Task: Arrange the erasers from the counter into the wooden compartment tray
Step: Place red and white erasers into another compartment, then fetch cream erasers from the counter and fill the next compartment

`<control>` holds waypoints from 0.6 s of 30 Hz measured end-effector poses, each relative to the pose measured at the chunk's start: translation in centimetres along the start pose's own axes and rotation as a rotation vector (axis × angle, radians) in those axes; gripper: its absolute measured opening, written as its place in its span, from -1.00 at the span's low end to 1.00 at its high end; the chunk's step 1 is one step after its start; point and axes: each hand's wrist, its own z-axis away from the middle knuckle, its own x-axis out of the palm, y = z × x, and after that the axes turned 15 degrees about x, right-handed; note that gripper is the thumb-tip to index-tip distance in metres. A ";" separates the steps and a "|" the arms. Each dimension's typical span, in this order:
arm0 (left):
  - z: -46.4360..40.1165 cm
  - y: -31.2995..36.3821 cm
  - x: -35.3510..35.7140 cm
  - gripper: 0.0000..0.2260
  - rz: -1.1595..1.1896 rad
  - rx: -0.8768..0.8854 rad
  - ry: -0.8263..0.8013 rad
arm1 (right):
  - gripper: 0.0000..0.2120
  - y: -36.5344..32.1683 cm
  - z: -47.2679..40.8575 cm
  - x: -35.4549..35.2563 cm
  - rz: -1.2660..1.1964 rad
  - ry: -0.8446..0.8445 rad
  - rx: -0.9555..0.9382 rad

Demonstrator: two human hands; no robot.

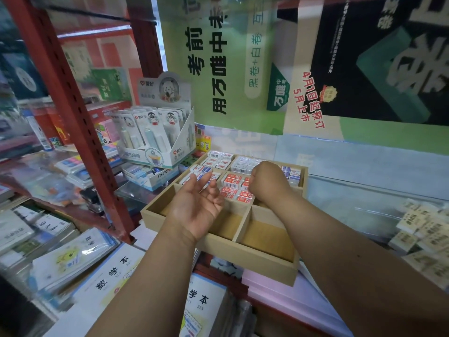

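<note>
Nearest the camera, two bare forearms are reaching forward over stacked exercise books (107,273) and a pink pad (291,297) toward the wooden compartment tray (243,256). The tray's near compartments are showing bare wooden floors; its far compartments are holding packed erasers.

The left hand (194,207) is hovering palm-up over the tray's near-left compartments, fingers loosely spread and slightly curled, gripping nothing; its fingertips are reaching toward the blue-and-white erasers (201,172) in the middle-left compartment, contact unclear.

The right hand (267,181) is turned knuckles-up with fingers curled under, resting over the red-and-white erasers (234,186) in the tray's centre compartment; whether it is holding one is hidden by the hand.

At the counter's right edge, loose cream-wrapped erasers (422,232) are lying in a pile, well apart from the tray. Beyond the tray's far-left corner, a display box (155,139) is standing.
</note>
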 end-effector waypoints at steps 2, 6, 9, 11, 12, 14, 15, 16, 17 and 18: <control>0.0 0.1 -0.1 -0.71 0.002 0.003 -0.009 | -0.77 -0.4 0.0 0.1 0.002 -0.012 0.007; 0.1 0.3 -0.3 -0.77 -0.039 0.023 -0.012 | -0.82 -0.2 0.4 -0.2 -0.039 -0.083 -0.047; 0.2 0.6 -0.3 -0.84 -0.145 0.071 0.005 | -0.85 1.4 1.7 -1.3 -0.178 -0.032 -0.141; 0.5 0.6 -0.1 -0.86 -0.273 0.107 0.006 | -0.83 3.2 3.1 -2.4 -0.267 0.016 -0.144; 0.7 0.5 0.2 -0.86 -0.338 0.123 -0.005 | -0.83 4.5 3.7 -3.0 -0.274 0.034 -0.132; 1.3 -0.2 1.2 -0.87 -0.430 0.138 -0.045 | -0.81 7.7 4.7 -4.3 -0.253 0.067 -0.109; 1.7 -0.7 1.9 -0.87 -0.445 0.144 -0.070 | -0.81 9.7 5.1 -5.1 -0.246 0.080 -0.097; 2.1 -1.2 2.7 -0.86 -0.446 0.147 -0.091 | -0.80 11.7 5.5 -5.9 -0.239 0.097 -0.080; 2.5 -1.9 3.4 -0.85 -0.448 0.146 -0.109 | -0.79 13.7 5.8 -6.7 -0.231 0.116 -0.051; 3.0 -2.5 4.2 -0.84 -0.456 0.141 -0.127 | -0.76 15.6 6.1 -7.7 -0.223 0.136 -0.012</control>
